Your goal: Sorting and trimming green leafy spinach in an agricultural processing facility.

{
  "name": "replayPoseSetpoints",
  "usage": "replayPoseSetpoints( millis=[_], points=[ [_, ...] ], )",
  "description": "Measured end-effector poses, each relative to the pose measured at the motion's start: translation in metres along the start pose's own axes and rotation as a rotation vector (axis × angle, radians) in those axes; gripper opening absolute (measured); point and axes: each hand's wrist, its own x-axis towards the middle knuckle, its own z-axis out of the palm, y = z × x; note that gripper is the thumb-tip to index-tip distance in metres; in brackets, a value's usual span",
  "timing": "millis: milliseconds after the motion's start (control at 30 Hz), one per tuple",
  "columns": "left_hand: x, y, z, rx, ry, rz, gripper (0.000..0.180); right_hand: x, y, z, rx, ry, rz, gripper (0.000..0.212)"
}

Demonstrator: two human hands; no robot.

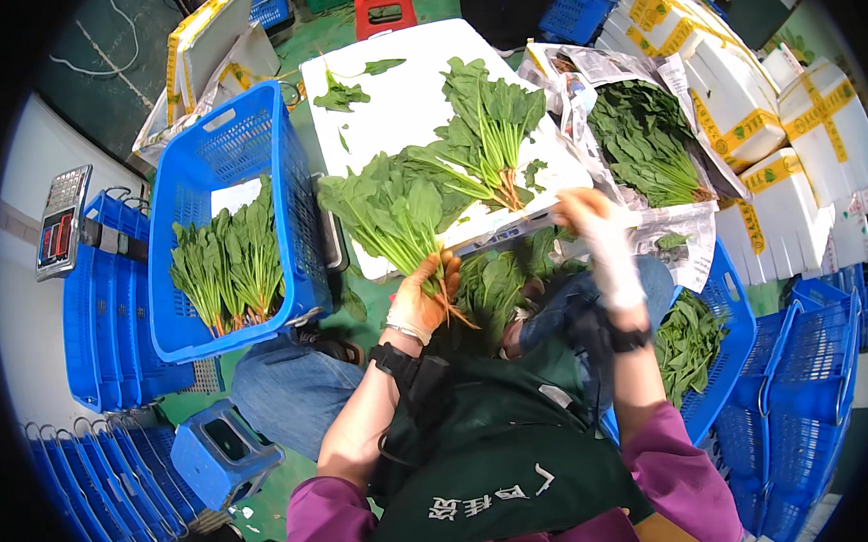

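Note:
My gloved left hand (424, 305) is closed around the reddish root ends of a spinach bunch (389, 206). Its leaves point away from me over the near edge of a white board (390, 120). More spinach (496, 121) lies on the board just right of that bunch, roots toward me, with a few loose leaves (342, 95) at the far left. My gloved right hand (595, 225) hangs by the board's near right corner, its fingers smeared by motion. Loose greens (492, 283) show below the board's edge, partly hidden by my knees.
A blue crate (303, 218) with spinach bunches (228, 264) stands left of the board. On the right are a newspaper-lined box of spinach (645, 144), another blue crate (737, 323) with leaves, and taped foam boxes (766, 197). A scale display (64, 222) and blue stool (225, 455) stand left.

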Motion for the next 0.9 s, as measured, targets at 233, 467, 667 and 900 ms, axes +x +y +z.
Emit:
replayPoseSetpoints(
  millis=[233,467,667,900],
  points=[
    [0.003,-0.007,0.002,-0.082,-0.114,-0.069,0.026,0.091,0.106,0.069,-1.054,0.06,-0.33,0.018],
    [-0.014,-0.014,0.018,0.125,0.055,0.096,0.02,0.018,0.044,0.071,-0.541,-0.081,0.02,0.023],
    [-0.003,-0.028,0.015,0.273,0.156,0.133,0.014,-0.043,0.085,0.098,-0.115,-0.187,0.207,0.031],
    [-0.008,-0.029,0.018,0.38,0.265,0.198,0.016,-0.03,0.109,0.116,0.067,-0.09,0.192,0.019]
  ],
)
